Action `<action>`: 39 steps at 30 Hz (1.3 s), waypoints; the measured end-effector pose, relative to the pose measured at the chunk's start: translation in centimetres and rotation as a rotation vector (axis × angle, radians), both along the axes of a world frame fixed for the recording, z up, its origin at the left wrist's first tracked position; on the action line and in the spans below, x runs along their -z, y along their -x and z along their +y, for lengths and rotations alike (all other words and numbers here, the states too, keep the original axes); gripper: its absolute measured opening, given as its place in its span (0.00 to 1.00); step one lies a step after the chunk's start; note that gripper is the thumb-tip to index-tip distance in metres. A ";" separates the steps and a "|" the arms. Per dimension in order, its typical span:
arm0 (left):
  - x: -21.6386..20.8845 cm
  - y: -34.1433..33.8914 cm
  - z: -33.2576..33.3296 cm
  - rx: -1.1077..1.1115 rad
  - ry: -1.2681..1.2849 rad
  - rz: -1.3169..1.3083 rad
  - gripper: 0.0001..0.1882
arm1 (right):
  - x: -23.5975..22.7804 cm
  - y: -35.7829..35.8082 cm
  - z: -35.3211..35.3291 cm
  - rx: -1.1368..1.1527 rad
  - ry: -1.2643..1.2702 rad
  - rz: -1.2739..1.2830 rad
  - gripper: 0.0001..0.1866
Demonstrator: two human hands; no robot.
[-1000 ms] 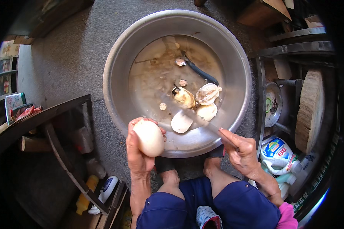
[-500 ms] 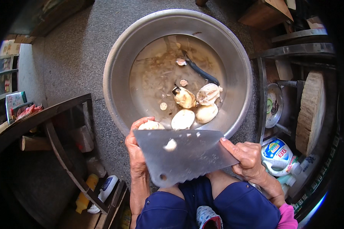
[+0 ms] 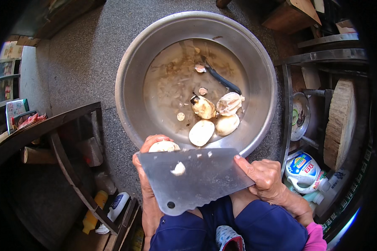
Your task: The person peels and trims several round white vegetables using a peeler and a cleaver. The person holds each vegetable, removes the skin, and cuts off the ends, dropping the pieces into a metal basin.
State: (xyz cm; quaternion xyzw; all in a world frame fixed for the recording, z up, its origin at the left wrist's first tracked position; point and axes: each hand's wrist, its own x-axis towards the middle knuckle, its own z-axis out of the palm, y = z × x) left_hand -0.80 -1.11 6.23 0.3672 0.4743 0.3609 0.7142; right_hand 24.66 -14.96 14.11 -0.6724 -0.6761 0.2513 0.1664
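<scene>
My right hand (image 3: 266,178) is closed on a broad cleaver, its index finger pressed along the blade (image 3: 205,175). The blade lies over my lap with its toothed edge toward me, and a small white chip clings to it. Just beyond its far edge, my left hand (image 3: 148,152) is wrapped round a pale piece of lotus root (image 3: 164,146), partly hidden by the blade. In the metal basin (image 3: 127,83), several peeled lotus root pieces (image 3: 202,133) rest in cloudy water, one with a dark end (image 3: 203,107). Small cut ends (image 3: 180,116) float nearby.
A dark curved stick-like thing (image 3: 223,79) lies in the basin water. On the right, a metal rack (image 3: 285,104) holds a thick round wooden board (image 3: 340,123) and a white detergent jug (image 3: 303,169). Wooden shelving (image 3: 71,167) with bottles (image 3: 118,205) stands at left.
The cleaver and both hands have shifted slightly left and toward me, along with the held lotus root. A little more of that piece shows beyond the blade.
</scene>
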 end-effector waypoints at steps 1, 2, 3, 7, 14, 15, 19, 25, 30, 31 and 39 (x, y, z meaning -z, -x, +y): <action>-0.6 0.1 0.0 0.049 -0.063 0.101 0.21 | -0.1 0.0 0.1 -0.002 -0.006 -0.050 0.39; -1.1 -0.1 -0.1 0.102 -0.126 0.196 0.22 | 0.0 -0.1 0.1 0.007 -0.020 -0.087 0.39; -1.4 -0.6 -0.4 -0.014 -0.099 0.154 0.22 | 0.2 -0.4 0.2 0.015 -0.033 -0.123 0.39; -1.7 -2.1 0.2 -0.033 -0.111 0.247 0.26 | -0.2 -1.0 -0.5 0.040 -0.031 -0.012 0.41; 0.3 -1.4 0.0 -0.019 -0.283 0.274 0.26 | -0.6 -0.9 -0.5 -0.031 0.000 0.014 0.44; 0.3 -1.3 0.1 0.023 -0.362 0.375 0.29 | -0.6 -1.0 -0.5 -0.033 0.008 0.018 0.44; -1.0 -1.3 0.6 0.056 -0.412 0.467 0.31 | -0.8 -0.9 -0.6 -0.030 0.047 0.001 0.44; -2.9 -1.5 -0.3 0.106 -0.559 0.527 0.20 | -0.1 -0.8 -0.5 0.020 0.046 -0.090 0.42; -1.4 -2.0 0.1 -0.040 -0.386 0.410 0.25 | -0.4 -1.0 -1.1 0.050 0.052 0.082 0.42; -0.6 -1.7 0.2 -0.069 -0.382 0.361 0.27 | -0.6 -1.0 -1.2 0.042 0.055 0.092 0.42; -1.4 -0.9 1.0 0.012 -0.467 0.443 0.28 | -0.8 -1.0 -0.6 -0.003 0.059 0.049 0.42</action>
